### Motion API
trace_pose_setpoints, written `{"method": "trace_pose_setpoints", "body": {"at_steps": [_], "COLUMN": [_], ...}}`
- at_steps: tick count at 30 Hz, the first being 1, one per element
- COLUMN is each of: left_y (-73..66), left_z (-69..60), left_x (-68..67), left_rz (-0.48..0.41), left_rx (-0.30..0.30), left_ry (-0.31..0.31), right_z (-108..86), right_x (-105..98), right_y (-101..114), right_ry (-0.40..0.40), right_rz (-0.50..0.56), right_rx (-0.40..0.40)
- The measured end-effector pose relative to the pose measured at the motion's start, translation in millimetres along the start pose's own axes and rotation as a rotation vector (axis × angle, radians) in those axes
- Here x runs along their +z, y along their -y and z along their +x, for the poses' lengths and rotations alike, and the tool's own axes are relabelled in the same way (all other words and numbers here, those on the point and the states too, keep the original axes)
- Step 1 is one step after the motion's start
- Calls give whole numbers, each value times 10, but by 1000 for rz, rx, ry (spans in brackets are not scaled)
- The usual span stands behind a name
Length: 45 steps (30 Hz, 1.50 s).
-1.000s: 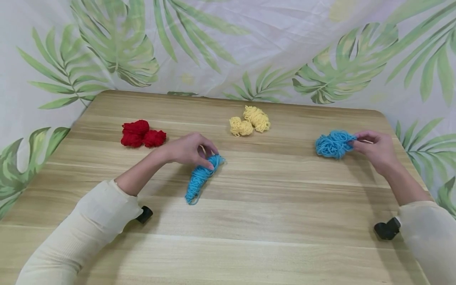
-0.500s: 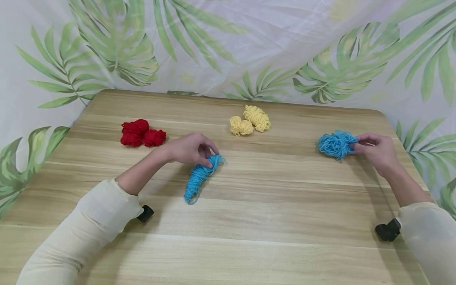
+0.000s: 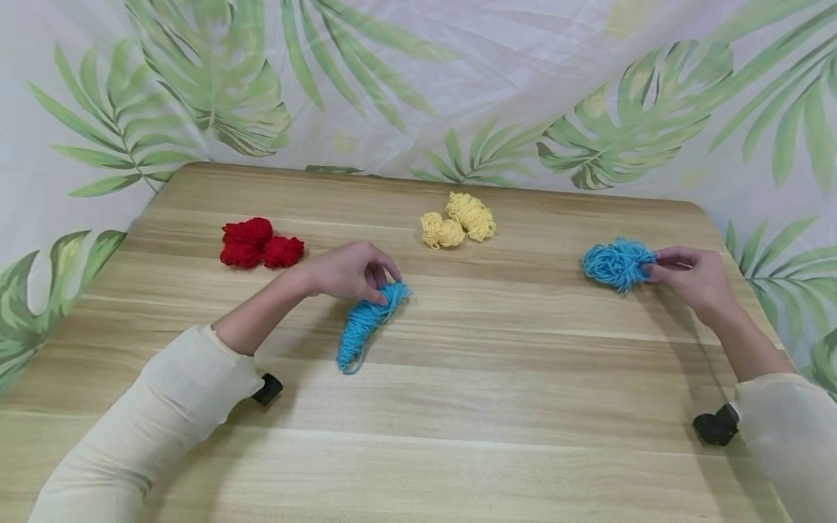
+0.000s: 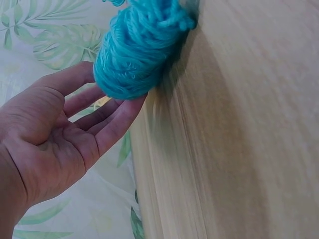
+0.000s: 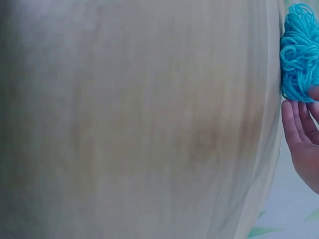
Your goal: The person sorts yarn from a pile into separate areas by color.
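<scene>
In the head view my left hand (image 3: 346, 272) pinches the upper end of a long blue yarn bundle (image 3: 358, 330), which slants down toward the near left with a loose loop at its lower end. The left wrist view shows the thumb and fingers at one rounded end of this blue yarn bundle (image 4: 132, 55). Over at the right, my right hand (image 3: 701, 282) pinches the right end of a rounder, looser blue yarn bundle (image 3: 615, 264). Only part of that hand (image 5: 305, 149) and its blue yarn bundle (image 5: 299, 57) fits in the right wrist view.
Red yarn bundles (image 3: 245, 243) sit together at the back left of the wooden table (image 3: 497, 392). Two yellow yarn bundles (image 3: 471, 216) lie near the back edge, in the middle. Behind the table hangs a leaf-patterned cloth (image 3: 497, 80).
The right hand and its blue yarn bundle have shifted slightly to the right, then stayed nearly still. The left hand keeps its pinch, and its bundle's lower end has moved a little left.
</scene>
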<state>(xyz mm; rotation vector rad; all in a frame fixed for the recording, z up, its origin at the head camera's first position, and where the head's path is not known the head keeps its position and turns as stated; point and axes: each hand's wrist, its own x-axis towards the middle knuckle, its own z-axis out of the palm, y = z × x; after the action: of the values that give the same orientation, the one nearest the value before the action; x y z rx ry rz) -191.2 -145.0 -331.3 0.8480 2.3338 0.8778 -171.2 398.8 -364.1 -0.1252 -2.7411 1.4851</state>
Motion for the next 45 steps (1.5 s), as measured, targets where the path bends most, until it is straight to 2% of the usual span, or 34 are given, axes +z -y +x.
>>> {"method": "trace_pose_setpoints", "body": {"at_steps": [7, 14, 20, 26, 29, 36, 45], "left_y": [-35, -72, -157, -199, -211, -260, -322], "left_z": [14, 57, 85, 149, 176, 232, 339], "left_x": [-17, -4, 9, 15, 26, 56, 99], "left_rz": [-15, -11, -66, -90, -86, -71, -51], "left_rx": [0, 56, 35, 44, 47, 55, 121], "left_ry": [-2, -38, -46, -55, -60, -111, -134], "right_z": [-13, -5, -9, 12, 23, 32, 2], "right_x": [3, 94, 199, 228, 236, 242, 234], "right_y": [50, 121, 187, 226, 222, 201, 223], "right_ry": [-29, -33, 3, 11, 11, -47, -39], "right_rz": [-99, -125, -228, -363, -373, -418, -430], "right_rx": [-43, -155, -273, -321, -330, -343, -298]}}
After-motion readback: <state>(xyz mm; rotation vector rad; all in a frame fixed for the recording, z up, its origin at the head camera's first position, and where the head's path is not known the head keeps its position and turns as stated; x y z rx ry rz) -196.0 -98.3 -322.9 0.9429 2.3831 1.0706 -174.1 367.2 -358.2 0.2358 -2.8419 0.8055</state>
